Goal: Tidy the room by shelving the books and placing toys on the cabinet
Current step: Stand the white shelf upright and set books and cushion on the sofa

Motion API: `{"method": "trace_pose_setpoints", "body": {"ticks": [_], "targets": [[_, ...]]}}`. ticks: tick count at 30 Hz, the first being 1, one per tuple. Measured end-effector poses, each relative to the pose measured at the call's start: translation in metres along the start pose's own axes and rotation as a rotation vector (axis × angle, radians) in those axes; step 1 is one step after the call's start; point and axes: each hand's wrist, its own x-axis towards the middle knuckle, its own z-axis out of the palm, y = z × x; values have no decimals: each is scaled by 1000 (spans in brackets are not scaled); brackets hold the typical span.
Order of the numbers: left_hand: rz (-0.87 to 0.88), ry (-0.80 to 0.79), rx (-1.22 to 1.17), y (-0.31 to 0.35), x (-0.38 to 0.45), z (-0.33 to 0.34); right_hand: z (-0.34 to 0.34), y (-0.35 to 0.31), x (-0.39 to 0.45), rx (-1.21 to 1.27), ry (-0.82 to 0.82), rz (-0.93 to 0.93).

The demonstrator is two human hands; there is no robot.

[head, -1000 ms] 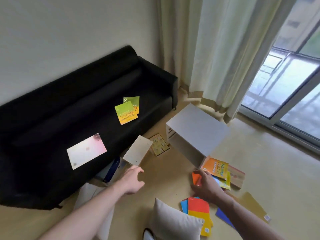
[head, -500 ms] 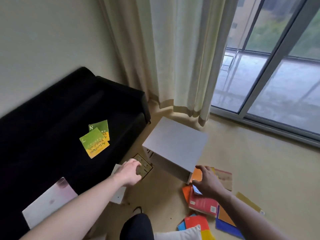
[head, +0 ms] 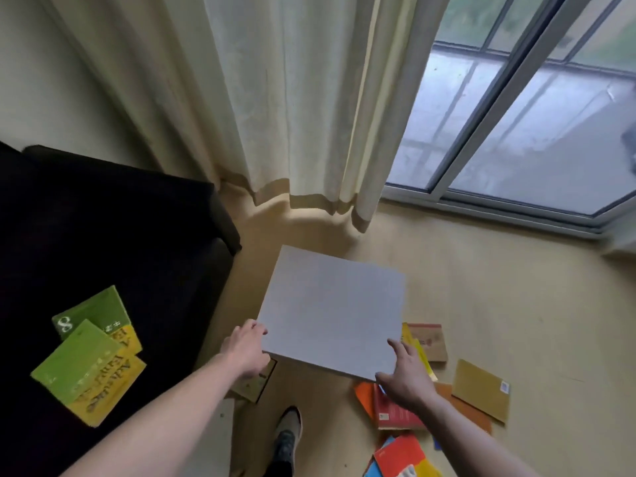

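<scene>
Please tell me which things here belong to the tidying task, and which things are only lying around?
Task things:
white cabinet, held at its near corners by left hand and right hand
green books on sofa
floor books

Just there:
black sofa
curtain
window

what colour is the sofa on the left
Black. The sofa shows in the head view, with green and yellow books lying on its seat.

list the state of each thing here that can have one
white cabinet: on the floor, a hand at each near corner
left hand: gripping its left corner
right hand: open on its right corner
green books: stacked on the sofa
curtain: drawn aside
</scene>
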Motion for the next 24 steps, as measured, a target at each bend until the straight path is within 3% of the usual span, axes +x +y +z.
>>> {"method": "trace_pose_setpoints", "body": {"ticks": [6,17,24], "targets": [[-12,-70,14,-28,60,14,25,-9,50,-16,-32,94],[-32,-146,0,-30,183,114,97,68,157,24,-10,316],[-83,-89,101,-18,193,147,133,86,188,43,0,313]]}}
